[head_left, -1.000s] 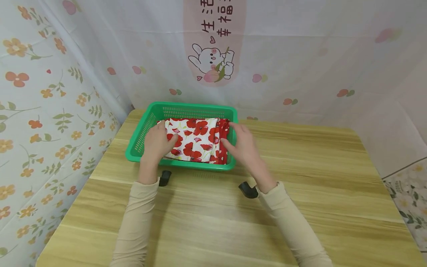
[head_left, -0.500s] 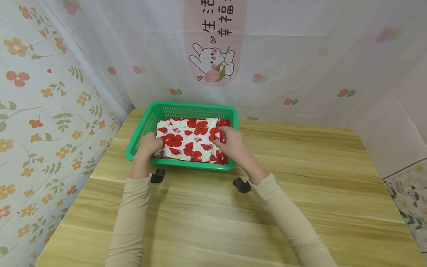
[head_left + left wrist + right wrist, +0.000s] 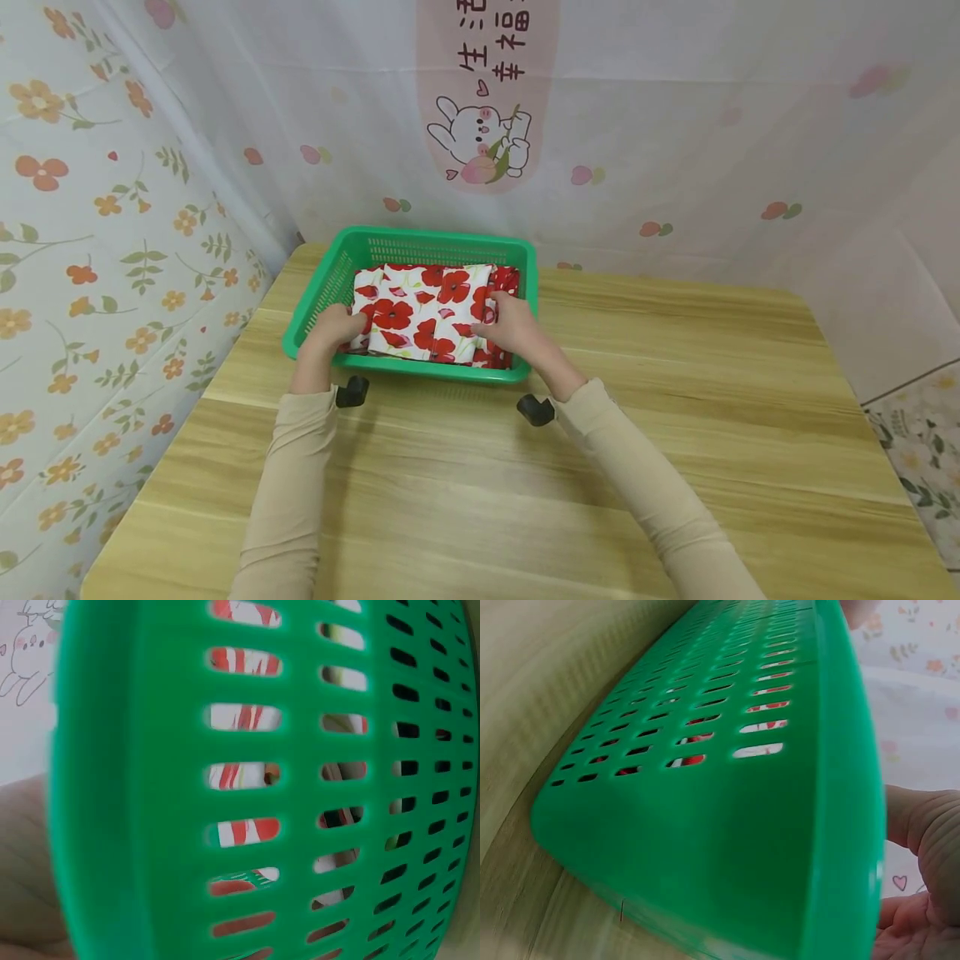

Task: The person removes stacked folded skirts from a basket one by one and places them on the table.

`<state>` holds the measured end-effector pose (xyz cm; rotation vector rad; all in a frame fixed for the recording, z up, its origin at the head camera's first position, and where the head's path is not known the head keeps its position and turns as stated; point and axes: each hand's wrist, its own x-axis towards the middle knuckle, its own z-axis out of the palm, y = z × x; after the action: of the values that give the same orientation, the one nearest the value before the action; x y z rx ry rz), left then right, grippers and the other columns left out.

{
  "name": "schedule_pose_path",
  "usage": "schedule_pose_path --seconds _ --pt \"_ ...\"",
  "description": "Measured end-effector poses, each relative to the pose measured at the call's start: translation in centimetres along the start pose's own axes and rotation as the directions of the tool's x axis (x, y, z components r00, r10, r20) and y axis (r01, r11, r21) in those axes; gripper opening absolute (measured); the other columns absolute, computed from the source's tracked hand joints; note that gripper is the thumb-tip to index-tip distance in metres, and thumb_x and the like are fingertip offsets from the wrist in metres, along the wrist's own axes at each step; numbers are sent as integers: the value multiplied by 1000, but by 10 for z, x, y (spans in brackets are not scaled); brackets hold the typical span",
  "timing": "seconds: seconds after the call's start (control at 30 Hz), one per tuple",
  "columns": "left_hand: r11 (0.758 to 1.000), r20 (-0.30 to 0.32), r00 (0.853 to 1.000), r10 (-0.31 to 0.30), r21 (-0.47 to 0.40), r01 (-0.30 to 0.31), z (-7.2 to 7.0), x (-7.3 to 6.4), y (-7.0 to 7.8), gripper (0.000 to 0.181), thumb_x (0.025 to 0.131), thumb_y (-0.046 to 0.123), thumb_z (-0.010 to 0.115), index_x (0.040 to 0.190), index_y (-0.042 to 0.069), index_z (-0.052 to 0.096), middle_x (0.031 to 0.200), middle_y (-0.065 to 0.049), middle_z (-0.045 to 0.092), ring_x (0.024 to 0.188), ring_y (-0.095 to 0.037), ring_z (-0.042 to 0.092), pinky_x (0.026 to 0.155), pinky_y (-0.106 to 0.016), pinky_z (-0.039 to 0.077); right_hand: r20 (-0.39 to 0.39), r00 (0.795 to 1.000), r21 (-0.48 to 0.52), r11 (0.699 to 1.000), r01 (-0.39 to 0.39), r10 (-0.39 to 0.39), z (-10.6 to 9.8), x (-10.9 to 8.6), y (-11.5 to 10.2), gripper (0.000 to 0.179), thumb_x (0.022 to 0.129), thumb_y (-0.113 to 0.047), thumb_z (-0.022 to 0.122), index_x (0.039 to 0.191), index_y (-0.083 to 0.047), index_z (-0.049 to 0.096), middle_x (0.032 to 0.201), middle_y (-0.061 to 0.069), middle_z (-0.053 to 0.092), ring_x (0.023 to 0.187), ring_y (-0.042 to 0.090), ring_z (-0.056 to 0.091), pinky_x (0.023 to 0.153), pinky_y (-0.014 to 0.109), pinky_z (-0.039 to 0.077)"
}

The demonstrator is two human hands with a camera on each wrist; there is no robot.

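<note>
**Inside the green basket, two hands at a folded poppy-print cloth**

At the far left part of the bench [image 3: 712,400], we see a green basket [image 3: 438,238] with slotted walls. In it lies the folded poppy-print cloth [image 3: 420,321], white with red flowers, and at its right end shows a red dotted cloth [image 3: 508,278]. The left hand [image 3: 331,326] reaches over the near rim to the poppy-print cloth's left end, thumb lying towards the fabric; its other fingers are hidden, so we cannot tell whether they grip. The right hand [image 3: 517,323] is at the right end, thumb and forefinger bent over the fabric; we cannot tell whether they close on it. Both wrist views give us mostly the basket's green wall, with red and white fabric behind the slots. Beyond the bench hangs a white curtain [image 3: 675,125].
</note>
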<state>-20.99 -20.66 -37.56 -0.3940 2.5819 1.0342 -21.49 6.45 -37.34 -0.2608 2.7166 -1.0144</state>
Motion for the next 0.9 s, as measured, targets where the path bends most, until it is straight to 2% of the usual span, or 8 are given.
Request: schedule_pose_path --seconds 0.07,0.17,0.33,0.47,0.57,0.7,0.8,0.9 --pt "1000 14 1000 -23 -16 23 -1 2 -1 26 88 19 42 100 -4 45 83 -13 40 56 -19 41 51 -25 35 7 1000 10 1000 -9 8 2 4 1 68 83 -26 70 135 4 39 100 15 61 83 23 58 74 34 53" --pt "999 28 999 -40 -21 40 -1 5 -2 31 89 19 42 106 -7 46 87 -14 42 59 -20 43 52 -25 37 14 1000 29 1000 -6 6 5 9 2 70 83 -26 70 137 6 37 118 18 57 103 27 56 86 39 50" --pt "998 41 998 -53 -33 54 -1 9 -3 42 89 19 40 120 -10 43 101 -18 44 79 -27 47 66 -32 46 15 999 111 993 -33 31 7 15 1 74 84 -25 67 140 7 31 138 21 42 123 32 42 99 43 41" --pt "995 50 996 -72 -64 75 -1 11 -4 45 90 20 39 124 -10 41 111 -21 44 91 -31 47 79 -39 48 9 993 254 960 -116 117 6 19 -1 76 85 -26 65 143 4 27 143 19 36 127 31 37 102 44 38" --pt "993 51 995 -85 -80 89 1 14 -5 44 91 19 40 123 -10 41 110 -20 44 91 -31 47 76 -36 48 20 983 342 923 -177 181 6 23 -1 76 86 -26 64 145 1 24 145 17 33 129 30 36 103 45 37" --pt "987 47 996 -80 -139 86 2 18 -7 26 90 16 40 101 -6 48 91 -13 44 77 -25 48 66 -31 47 40 974 414 884 -219 222 5 30 -3 75 89 -26 61 146 0 21 146 16 32 128 30 36 103 45 36" --pt "979 31 997 -74 -187 78 1 21 -10 15 89 14 39 82 2 44 82 -9 40 66 -18 44 58 -28 43 50 975 443 871 -214 214 2 36 -5 71 90 -24 58 146 1 21 144 17 33 126 30 39 103 43 36" --pt "976 10 996 -84 -199 84 2 24 -12 15 89 12 39 76 5 42 81 -10 40 59 -16 39 53 -26 36 91 972 441 866 -236 219 -1 40 -6 68 92 -24 55 146 1 22 145 17 32 126 29 39 103 43 35"
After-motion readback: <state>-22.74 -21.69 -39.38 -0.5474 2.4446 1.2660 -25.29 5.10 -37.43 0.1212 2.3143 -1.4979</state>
